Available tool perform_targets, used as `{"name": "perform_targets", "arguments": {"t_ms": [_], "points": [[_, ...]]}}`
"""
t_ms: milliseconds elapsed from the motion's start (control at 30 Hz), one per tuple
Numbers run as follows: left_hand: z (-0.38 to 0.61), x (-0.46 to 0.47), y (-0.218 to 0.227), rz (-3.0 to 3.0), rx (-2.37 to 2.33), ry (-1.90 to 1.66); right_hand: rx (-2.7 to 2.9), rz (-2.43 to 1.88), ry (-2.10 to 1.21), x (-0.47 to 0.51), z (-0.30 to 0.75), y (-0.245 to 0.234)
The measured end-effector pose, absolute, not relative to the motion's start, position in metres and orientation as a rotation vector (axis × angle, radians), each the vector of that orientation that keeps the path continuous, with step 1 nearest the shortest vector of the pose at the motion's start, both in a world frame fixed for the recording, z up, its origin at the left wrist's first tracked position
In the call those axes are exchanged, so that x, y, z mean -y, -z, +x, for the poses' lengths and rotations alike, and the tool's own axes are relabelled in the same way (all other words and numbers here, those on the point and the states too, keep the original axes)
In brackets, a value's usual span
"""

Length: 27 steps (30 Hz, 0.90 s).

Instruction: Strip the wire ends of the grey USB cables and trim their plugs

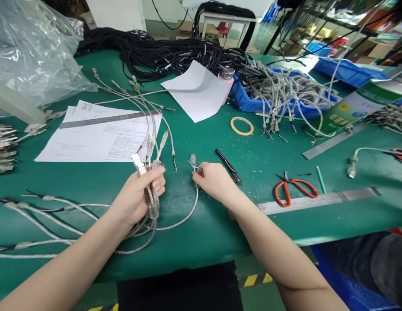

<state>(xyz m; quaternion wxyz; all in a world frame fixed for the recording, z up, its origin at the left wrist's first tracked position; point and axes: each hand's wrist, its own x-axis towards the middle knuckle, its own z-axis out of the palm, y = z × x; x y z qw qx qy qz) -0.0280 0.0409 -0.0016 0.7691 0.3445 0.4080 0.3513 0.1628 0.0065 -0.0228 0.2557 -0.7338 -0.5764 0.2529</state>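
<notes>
My left hand (131, 196) is closed round a bunch of clear-grey USB cables (153, 211), their metal plugs and moulded ends sticking up above the thumb. To its right, my right hand (216, 180) pinches a single USB cable (193, 160) just below its plug, which points away from me. The fingertips partly hide that connector. From it the cable curves down and left towards the bunch. More USB cables with stripped wire ends (58, 209) lie to the left, partly behind my left forearm.
Black-handled cutters (228, 166) lie right of my right hand. Orange-handled pliers (285, 194) rest on a steel ruler (333, 196). Printed sheets (94, 138), a tape roll (241, 125) and a blue tray of grey cables (249, 103) are farther back, before piled black cables (139, 52).
</notes>
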Motion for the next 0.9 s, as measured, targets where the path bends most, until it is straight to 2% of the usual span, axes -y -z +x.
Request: {"name": "perform_targets", "arguments": {"t_ms": [133, 233, 300, 533, 900], "points": [[-0.031, -0.035, 0.000, 0.758, -0.840, -0.745, 1.484, -1.805, -0.987, -0.002, 0.163, 0.011], [-0.032, -0.029, 0.002, 0.790, -0.780, -0.644, 1.098, -1.392, -1.360, 0.004, 0.159, 0.003], [-0.032, -0.025, 0.003, 0.816, -0.762, -0.564, 0.838, -1.153, -1.491, 0.008, 0.153, 0.002], [-0.030, -0.016, 0.006, 0.816, -0.703, -0.459, 0.732, -0.997, -1.536, 0.015, 0.141, 0.003], [-0.031, -0.011, 0.008, 0.815, -0.676, -0.493, 0.798, -1.012, -1.549, 0.017, 0.148, 0.004]]}}
